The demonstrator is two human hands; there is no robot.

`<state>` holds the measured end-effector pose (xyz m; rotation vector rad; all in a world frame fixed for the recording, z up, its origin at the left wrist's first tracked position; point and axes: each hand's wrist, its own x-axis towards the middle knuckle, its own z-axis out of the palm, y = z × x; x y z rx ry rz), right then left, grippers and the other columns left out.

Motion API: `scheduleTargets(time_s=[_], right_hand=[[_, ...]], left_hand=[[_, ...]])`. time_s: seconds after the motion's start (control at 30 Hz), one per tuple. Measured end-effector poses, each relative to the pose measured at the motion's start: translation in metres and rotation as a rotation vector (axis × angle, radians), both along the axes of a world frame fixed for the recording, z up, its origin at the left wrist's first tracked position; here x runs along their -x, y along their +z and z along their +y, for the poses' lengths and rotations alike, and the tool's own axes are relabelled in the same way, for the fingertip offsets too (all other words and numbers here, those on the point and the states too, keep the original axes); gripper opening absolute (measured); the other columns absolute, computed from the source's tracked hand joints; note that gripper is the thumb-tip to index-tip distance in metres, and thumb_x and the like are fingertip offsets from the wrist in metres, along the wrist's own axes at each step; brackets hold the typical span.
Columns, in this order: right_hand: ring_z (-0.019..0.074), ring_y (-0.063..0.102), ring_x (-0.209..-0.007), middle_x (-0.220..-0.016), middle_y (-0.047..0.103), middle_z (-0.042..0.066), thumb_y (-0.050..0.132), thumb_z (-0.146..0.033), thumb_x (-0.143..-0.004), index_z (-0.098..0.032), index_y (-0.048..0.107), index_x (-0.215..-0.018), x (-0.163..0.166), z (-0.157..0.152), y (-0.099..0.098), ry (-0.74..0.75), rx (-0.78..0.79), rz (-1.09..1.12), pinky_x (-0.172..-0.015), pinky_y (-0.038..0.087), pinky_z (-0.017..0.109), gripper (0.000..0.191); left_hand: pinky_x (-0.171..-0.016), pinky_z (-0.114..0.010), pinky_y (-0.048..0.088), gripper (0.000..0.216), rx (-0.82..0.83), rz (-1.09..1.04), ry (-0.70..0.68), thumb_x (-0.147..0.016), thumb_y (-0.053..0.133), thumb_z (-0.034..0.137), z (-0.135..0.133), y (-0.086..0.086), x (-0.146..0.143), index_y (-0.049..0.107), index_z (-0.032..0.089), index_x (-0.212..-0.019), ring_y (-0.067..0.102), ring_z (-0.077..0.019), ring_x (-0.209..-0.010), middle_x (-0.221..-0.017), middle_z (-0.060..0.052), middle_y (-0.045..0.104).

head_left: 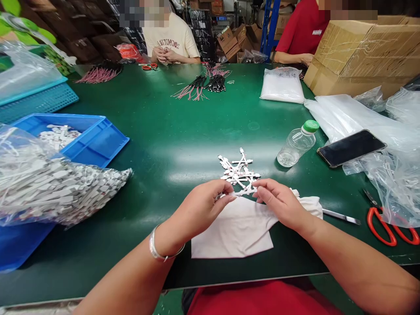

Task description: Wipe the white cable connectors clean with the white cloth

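Between my two hands is a short white cable piece (244, 192), held level just above a white cloth (234, 232). My left hand (208, 199) pinches its left end between thumb and fingers. At the other end, the thumb and fingertips of my right hand (278, 201) close on it. Right behind my fingers lies a loose pile of similar white pieces (238, 168) with small plug-like ends. The cloth is spread flat on the green table (147, 197), its bunched right part (311, 205) partly behind my right wrist.
At left, a bag of white pieces (62, 188) rests by a blue bin (95, 140). To the right are a bottle (295, 146), a phone (352, 148), tweezers (341, 216) and orange-handled scissors (382, 225). Black-and-pink wires (197, 87) lie farther back. Two people (173, 37) sit across.
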<state>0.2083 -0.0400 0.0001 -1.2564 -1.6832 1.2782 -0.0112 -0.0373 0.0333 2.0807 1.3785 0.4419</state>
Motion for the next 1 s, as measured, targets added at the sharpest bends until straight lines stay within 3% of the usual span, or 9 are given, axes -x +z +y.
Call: scheduleTargets(time_s=[0.1,0.27,0.5,0.63,1.0], right_hand=[[0.0138,0.055,-0.069,-0.076,0.061,0.001,0.054,-0.045,-0.086,-0.018,0.060,-0.088,0.002,-0.001,0.002,0.015,-0.003,-0.011,-0.064,0.044,0.026,0.028],[0.0131,0.056,-0.063,-0.066,0.058,0.001,0.043,-0.035,-0.092,-0.018,0.054,-0.069,0.005,-0.003,0.006,0.068,-0.068,-0.098,-0.065,0.043,0.028,0.031],[0.0145,0.060,-0.058,-0.068,0.066,0.007,0.037,-0.063,-0.089,-0.016,0.059,-0.071,0.005,-0.004,0.003,-0.034,0.174,0.145,-0.054,0.044,0.027,0.055],[0.0150,0.061,-0.062,-0.071,0.068,0.008,0.035,-0.069,-0.086,-0.015,0.062,-0.075,0.000,-0.002,0.004,-0.046,0.221,0.162,-0.053,0.043,0.026,0.062],[0.0163,0.067,-0.079,-0.090,0.073,0.007,0.060,-0.035,-0.082,-0.017,0.065,-0.105,-0.007,0.000,0.010,0.081,0.352,0.161,-0.061,0.048,0.026,0.030]], left_hand=[[-0.062,-0.023,0.038,0.014,-0.036,-0.032,-0.036,-0.089,0.052,0.030,-0.003,-0.002,-0.003,0.059,0.018,-0.085,0.053,-0.0122,-0.067,-0.077,0.001,0.063],[-0.064,-0.023,0.039,0.012,-0.086,-0.032,-0.099,-0.090,0.051,0.026,-0.004,-0.004,-0.008,0.058,0.018,-0.085,0.054,-0.0122,-0.069,-0.077,0.000,0.063],[-0.063,-0.022,0.038,0.012,-0.107,-0.037,-0.104,-0.090,0.050,0.024,-0.005,-0.001,-0.009,0.057,0.018,-0.083,0.054,-0.0115,-0.069,-0.075,0.001,0.062],[-0.063,-0.022,0.038,0.012,-0.103,-0.026,-0.099,-0.090,0.050,0.024,-0.005,-0.001,-0.008,0.058,0.018,-0.084,0.054,-0.0113,-0.068,-0.075,0.001,0.062],[-0.062,-0.022,0.038,0.015,-0.093,0.000,-0.083,-0.091,0.050,0.027,-0.003,0.001,-0.007,0.059,0.018,-0.083,0.053,-0.0116,-0.067,-0.075,0.001,0.063]])
